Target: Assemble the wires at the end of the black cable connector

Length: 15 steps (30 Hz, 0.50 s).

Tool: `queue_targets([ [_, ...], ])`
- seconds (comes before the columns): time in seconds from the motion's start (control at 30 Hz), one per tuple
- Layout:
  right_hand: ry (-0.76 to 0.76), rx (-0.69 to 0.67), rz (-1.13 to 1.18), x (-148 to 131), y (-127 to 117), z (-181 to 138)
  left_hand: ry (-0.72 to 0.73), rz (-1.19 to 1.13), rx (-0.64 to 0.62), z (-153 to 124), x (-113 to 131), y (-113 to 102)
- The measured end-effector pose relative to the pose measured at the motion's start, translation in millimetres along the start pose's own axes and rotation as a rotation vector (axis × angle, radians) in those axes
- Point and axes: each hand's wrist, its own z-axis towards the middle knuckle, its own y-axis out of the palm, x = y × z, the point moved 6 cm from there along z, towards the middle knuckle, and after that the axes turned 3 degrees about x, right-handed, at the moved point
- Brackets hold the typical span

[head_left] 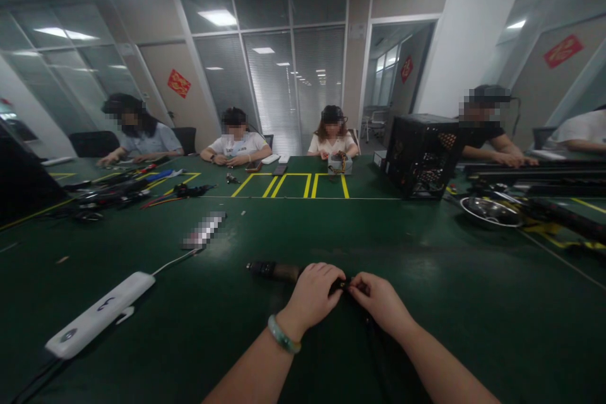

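My left hand [313, 293] is curled closed on the near end of a dark cylindrical tool [273, 271] that lies on the green table [426, 252], its free end pointing left. A green bangle sits on that wrist. My right hand [379, 298] is pinched shut just right of the left one, at a small dark part [346, 285] between the two hands. A dark cable [375, 347] runs from there toward me, under my right forearm.
A white power strip [97, 314] lies at the near left, its cord leading to a blurred object [204, 230]. A black computer case [421, 154] and a metal bowl [490, 211] stand at the right. Tools and cables lie at the far left. Several people sit around the table.
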Motion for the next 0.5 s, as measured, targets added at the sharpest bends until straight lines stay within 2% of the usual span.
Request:
queue_targets([
  [0.5,0.003,0.011,-0.008,0.4,-0.7,0.2,-0.008,-0.024,0.011,0.3,-2.1,1.9],
])
